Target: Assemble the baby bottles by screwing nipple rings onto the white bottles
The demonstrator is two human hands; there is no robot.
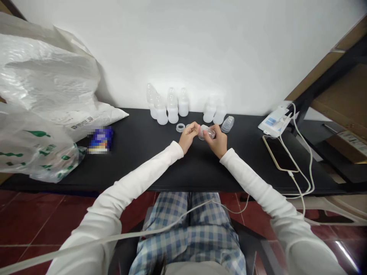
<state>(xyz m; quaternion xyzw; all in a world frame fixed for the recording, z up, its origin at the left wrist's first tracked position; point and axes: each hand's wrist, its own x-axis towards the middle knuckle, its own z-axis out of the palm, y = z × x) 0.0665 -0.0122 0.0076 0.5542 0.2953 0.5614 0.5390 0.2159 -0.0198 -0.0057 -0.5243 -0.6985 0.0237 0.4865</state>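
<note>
Both my hands meet over the middle of the black table [149, 152]. My right hand [218, 141] is closed around a small clear plastic cap [207, 132] lying on its side. My left hand [189, 135] is pinched at the cap's open end; what its fingertips hold is too small to make out. A white ring [180, 127] lies on the table just left of my left hand. A clear dome cap [228, 124] lies right of my right hand. Several translucent baby bottles [172, 107] stand in a row against the wall behind my hands.
Big plastic bags [43, 114] fill the table's left end, with a blue packet [100, 139] beside them. At the right lie a phone [279, 152] on a white cable and a white box [273, 121]. A wooden shelf frame [338, 76] rises at far right.
</note>
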